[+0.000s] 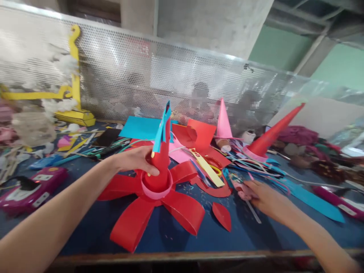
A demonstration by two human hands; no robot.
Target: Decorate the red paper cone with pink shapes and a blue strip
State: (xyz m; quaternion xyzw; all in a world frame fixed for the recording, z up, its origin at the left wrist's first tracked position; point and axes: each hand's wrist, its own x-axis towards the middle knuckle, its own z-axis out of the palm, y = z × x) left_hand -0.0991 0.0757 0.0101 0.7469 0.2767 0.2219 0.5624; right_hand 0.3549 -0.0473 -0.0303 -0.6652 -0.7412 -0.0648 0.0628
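My left hand (142,161) is closed around the lower part of a red paper cone (161,167), which stands upright with blue paper strips (162,127) along its side. The cone's base sits within a pink paper ring (155,194). Looped red paper petals (132,227) spread out from that ring over the table. To the right, my right hand (260,195) is closed on a small pink tool that looks like a glue gun (243,190), blurred, with a clear stick (254,212) jutting toward me. A loose red paper petal (222,216) lies between the hands.
Behind are a yellow paper strip (209,168), scissors (216,169), red and blue sheets (140,128), a pink cone (223,121) and another red cone (274,131). Purple power strips (36,189) sit at both sides. A perforated screen (119,72) closes the far edge.
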